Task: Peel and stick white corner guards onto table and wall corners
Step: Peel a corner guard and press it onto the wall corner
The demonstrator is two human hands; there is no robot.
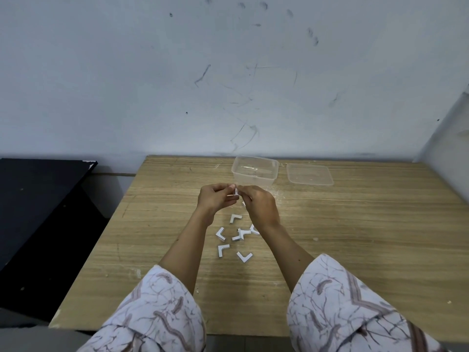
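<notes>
Both hands were raised over the wooden table (355, 224), the left hand (215, 199) and right hand (260, 208) pinching one small white corner guard (236, 191) between curled fingertips, probably working its backing loose, though the piece was too small to show this plainly. Six or so loose guards (234, 237) lay scattered on the tabletop below the wrists, near an open clear container (255, 171) and its lid (309, 174). No guard appeared on any visible table or wall corner, so nearly all the sticking seemingly remained.
</notes>
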